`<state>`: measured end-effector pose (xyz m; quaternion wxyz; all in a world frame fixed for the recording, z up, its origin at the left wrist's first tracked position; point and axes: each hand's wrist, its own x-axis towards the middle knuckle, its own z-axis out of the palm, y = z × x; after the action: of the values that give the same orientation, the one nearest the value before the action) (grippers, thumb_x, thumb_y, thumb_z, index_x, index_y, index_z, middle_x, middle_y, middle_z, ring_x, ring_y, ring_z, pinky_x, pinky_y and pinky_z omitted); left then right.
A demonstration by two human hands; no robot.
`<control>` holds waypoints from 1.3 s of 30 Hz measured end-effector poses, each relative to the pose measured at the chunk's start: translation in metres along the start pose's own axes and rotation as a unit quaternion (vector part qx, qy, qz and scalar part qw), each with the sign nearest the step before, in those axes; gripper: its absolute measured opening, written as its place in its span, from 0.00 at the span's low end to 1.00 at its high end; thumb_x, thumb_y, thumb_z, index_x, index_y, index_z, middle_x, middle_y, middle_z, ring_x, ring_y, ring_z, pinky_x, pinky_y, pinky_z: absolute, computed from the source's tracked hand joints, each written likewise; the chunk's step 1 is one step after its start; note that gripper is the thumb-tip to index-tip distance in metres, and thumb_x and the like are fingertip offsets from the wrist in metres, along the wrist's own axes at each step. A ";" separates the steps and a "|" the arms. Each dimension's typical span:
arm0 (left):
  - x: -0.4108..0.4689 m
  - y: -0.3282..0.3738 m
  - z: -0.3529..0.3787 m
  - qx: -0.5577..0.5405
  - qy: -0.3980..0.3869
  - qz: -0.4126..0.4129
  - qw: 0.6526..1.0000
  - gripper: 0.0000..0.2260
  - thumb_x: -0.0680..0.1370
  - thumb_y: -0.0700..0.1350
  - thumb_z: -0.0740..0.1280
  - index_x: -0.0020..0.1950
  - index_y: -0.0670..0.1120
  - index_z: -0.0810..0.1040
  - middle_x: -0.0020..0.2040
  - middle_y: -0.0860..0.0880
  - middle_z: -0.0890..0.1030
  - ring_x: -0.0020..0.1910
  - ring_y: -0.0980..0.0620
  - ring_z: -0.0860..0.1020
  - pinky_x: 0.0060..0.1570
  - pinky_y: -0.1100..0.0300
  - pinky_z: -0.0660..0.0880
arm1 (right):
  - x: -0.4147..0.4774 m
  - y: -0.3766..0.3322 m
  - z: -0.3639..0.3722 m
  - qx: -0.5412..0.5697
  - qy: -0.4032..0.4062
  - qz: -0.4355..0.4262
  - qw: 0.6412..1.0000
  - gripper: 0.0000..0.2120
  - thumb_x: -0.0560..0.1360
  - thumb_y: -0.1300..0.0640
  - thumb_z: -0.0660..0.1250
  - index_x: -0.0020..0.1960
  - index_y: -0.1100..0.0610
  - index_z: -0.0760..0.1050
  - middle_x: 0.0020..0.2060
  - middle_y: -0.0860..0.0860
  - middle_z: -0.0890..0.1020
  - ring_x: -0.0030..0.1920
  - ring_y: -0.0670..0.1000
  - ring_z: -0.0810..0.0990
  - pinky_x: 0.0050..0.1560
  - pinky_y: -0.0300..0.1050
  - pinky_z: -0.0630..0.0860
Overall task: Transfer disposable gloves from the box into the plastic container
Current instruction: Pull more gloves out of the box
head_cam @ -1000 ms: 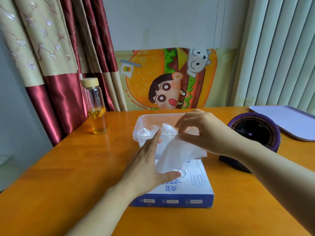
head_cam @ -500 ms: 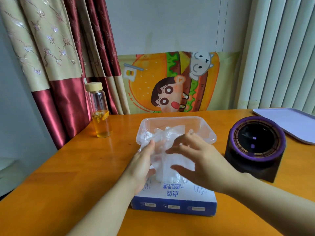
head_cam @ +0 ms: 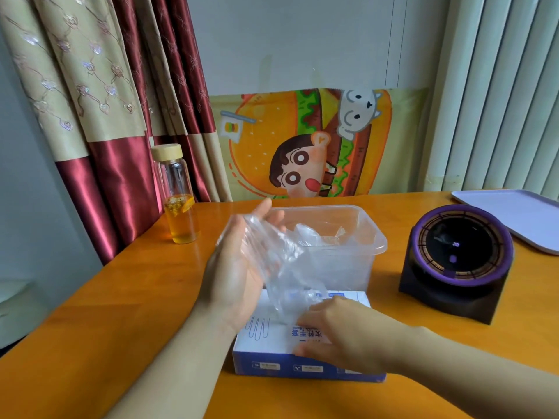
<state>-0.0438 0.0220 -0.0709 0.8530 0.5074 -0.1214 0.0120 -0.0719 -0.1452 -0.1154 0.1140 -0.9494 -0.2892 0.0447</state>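
Glove point(head_cam: 281, 267) on L hand point(head_cam: 233, 276), above box point(head_cam: 263, 349)

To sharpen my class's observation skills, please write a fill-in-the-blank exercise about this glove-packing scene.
A clear ___ drapes over the left hand. The right hand rests on the blue-and-white ___. The round black device right of the plastic container has a ___ rim.
Missing words: glove, box, purple.
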 end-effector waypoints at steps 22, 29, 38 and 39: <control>0.063 0.081 0.030 0.347 -0.049 0.002 0.937 0.19 0.83 0.55 0.52 0.68 0.50 0.75 0.65 0.52 0.73 0.53 0.55 0.76 0.57 0.48 0.76 | -0.023 -0.045 -0.155 -0.029 0.280 -0.082 0.956 0.12 0.71 0.41 0.62 0.45 0.45 0.79 0.38 0.37 0.78 0.40 0.39 0.78 0.39 0.29 0.72; 0.075 0.098 0.044 0.421 -0.157 0.030 0.893 0.20 0.83 0.53 0.52 0.58 0.44 0.80 0.55 0.44 0.82 0.52 0.52 0.81 0.47 0.68 0.77 | 0.032 -0.033 -0.185 -0.050 0.228 -0.037 0.972 0.01 0.72 0.50 0.71 0.44 0.46 0.81 0.58 0.46 0.78 0.57 0.44 0.73 0.55 0.29 0.66; 0.112 0.091 0.019 0.450 -0.152 -0.006 0.880 0.10 0.77 0.41 0.69 0.58 0.48 0.77 0.48 0.51 0.81 0.41 0.58 0.79 0.39 0.65 0.74 | 0.064 0.014 -0.187 0.037 0.245 0.004 0.969 0.06 0.72 0.55 0.72 0.49 0.52 0.84 0.45 0.45 0.84 0.41 0.39 0.80 0.43 0.29 0.74; 0.118 0.088 0.015 0.460 -0.145 -0.012 0.876 0.09 0.77 0.39 0.68 0.56 0.48 0.77 0.46 0.50 0.80 0.40 0.58 0.78 0.37 0.66 0.73 | 0.066 0.020 -0.186 0.045 0.244 0.011 0.969 0.06 0.73 0.54 0.71 0.50 0.52 0.84 0.46 0.45 0.84 0.42 0.39 0.80 0.43 0.30 0.74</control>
<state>0.0553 0.0400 0.0378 0.4962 0.8400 -0.2187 -0.0177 0.0216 -0.1600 0.0592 0.2237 -0.9286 -0.2394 -0.1742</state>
